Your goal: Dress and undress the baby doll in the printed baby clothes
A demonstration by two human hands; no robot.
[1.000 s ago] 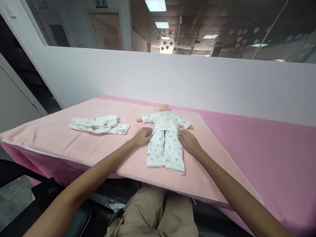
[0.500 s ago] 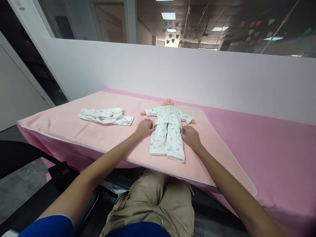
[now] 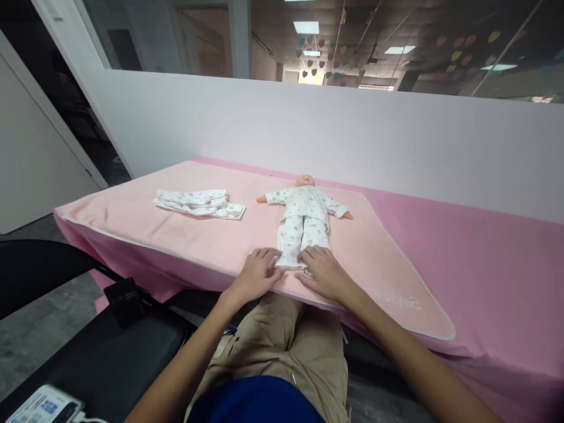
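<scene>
In the head view, a baby doll lies face-up on a peach blanket over the pink-covered desk, legs toward the person, presumably bringing its trousers within reach. The left hand and right hand sit apart, one at each cuff; whether they grip, I cannot tell. No container shows.
</scene>
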